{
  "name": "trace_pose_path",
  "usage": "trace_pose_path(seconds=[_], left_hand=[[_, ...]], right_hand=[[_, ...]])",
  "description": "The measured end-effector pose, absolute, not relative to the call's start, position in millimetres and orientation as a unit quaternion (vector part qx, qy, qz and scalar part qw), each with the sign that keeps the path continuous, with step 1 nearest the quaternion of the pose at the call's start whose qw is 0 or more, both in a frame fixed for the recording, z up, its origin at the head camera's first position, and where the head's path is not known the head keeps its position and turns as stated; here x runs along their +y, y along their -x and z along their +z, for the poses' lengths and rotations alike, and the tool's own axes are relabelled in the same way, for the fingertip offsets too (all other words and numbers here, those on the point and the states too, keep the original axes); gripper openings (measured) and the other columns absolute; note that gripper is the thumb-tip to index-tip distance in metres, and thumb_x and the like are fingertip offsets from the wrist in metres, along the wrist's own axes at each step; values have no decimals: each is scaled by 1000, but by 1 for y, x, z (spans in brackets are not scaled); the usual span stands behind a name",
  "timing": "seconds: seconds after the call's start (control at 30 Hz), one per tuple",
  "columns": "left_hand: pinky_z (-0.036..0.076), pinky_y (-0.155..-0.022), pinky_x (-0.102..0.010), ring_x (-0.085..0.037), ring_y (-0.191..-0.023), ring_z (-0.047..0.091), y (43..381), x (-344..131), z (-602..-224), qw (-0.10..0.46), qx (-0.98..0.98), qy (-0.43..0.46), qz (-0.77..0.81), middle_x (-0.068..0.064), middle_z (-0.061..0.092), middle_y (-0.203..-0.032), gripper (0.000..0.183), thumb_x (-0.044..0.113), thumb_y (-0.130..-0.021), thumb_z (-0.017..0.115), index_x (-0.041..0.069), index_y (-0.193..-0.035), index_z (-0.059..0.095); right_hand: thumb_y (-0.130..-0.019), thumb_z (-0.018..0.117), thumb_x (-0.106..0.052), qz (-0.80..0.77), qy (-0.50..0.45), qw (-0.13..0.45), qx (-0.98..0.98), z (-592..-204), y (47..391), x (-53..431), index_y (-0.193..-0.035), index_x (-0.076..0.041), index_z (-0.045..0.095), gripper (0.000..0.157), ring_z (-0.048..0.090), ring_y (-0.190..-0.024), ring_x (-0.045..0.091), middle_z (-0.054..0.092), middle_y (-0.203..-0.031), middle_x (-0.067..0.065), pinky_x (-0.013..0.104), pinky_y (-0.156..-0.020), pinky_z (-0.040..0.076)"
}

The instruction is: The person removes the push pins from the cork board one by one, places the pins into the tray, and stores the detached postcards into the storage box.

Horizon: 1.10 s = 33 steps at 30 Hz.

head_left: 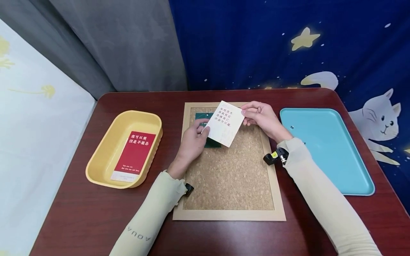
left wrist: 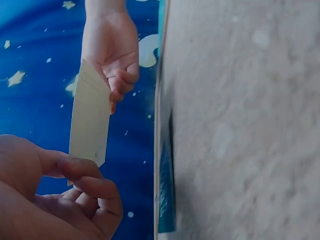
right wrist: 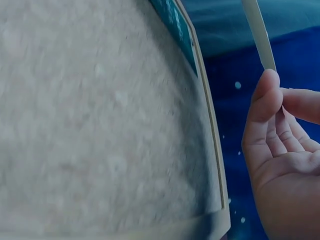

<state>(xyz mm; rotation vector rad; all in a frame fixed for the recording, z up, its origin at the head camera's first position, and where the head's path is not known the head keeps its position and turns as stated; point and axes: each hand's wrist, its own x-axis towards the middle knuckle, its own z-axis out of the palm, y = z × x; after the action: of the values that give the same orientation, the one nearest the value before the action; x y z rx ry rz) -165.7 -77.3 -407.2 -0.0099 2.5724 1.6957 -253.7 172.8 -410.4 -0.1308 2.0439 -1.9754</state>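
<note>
A cream card printed with dark red characters is held tilted above the upper part of a cork board. My left hand pinches its lower left edge between thumb and fingers. At the upper right corner, my right hand pinches it between thumb and index finger. Behind the card, a dark green card lies at the board's upper left, partly covered by the left hand and the cream card. In the left wrist view the cream card spans both hands; the right wrist view shows it nearly edge-on.
Left of the board stands a yellow basket with a red and white card in it. A blue tray with small pins lies to the right. The board has a pale wooden frame. Curtains hang behind the table.
</note>
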Motion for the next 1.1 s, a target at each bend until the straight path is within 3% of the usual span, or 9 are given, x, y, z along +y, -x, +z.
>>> trace_pose_path(seconds=[0.17,0.27,0.4,0.5,0.6,0.8,1.1], left_hand=[[26,-47,-22,-8,-48,35,162,-87,-401,11,825,20,564,2,43,-63,37,22,-103,49,8,-136,54],[28,-50,-22,-10,-51,38,157,-94,-398,0,821,25,570,-3,50,-70,36,22,-103,49,7,-135,56],[34,-54,-22,-18,-66,53,151,-102,-396,-7,819,31,573,-13,67,-92,37,23,-104,49,6,-136,55],[40,-59,-22,-23,-78,59,147,-108,-397,-10,819,35,573,-15,70,-105,37,22,-104,49,6,-137,55],[41,-59,-21,-21,-74,57,145,-112,-399,-11,820,43,571,-13,71,-105,37,21,-103,50,6,-136,55],[36,-54,-22,-11,-60,44,139,-120,-402,-17,820,60,569,-13,65,-89,35,21,-101,53,7,-133,58],[40,-59,-20,-23,-77,55,129,-138,-398,-40,816,69,573,-15,70,-108,34,18,-101,53,6,-133,58]], right_hand=[[-94,65,-9,-680,64,137,718,-405,252,163,-115,0,60,23,62,-59,10,74,-84,-2,19,-55,51],[-95,64,-10,-674,75,137,722,-404,251,156,-115,0,61,22,62,-58,11,74,-83,-3,21,-55,52],[-95,64,-10,-667,91,140,726,-403,249,147,-115,-1,60,23,62,-59,11,74,-80,-3,24,-56,51],[-95,64,-8,-669,101,142,722,-403,248,140,-116,1,59,23,61,-59,12,72,-77,-3,24,-56,51],[-95,63,-7,-669,114,143,720,-403,246,135,-117,3,58,24,61,-59,12,72,-75,-3,23,-56,52],[-96,62,-8,-647,127,136,739,-402,239,124,-119,5,57,26,60,-57,10,69,-73,-4,27,-57,53],[-95,63,-8,-648,144,142,734,-395,232,105,-122,3,56,30,60,-61,12,66,-79,6,27,-60,54]])
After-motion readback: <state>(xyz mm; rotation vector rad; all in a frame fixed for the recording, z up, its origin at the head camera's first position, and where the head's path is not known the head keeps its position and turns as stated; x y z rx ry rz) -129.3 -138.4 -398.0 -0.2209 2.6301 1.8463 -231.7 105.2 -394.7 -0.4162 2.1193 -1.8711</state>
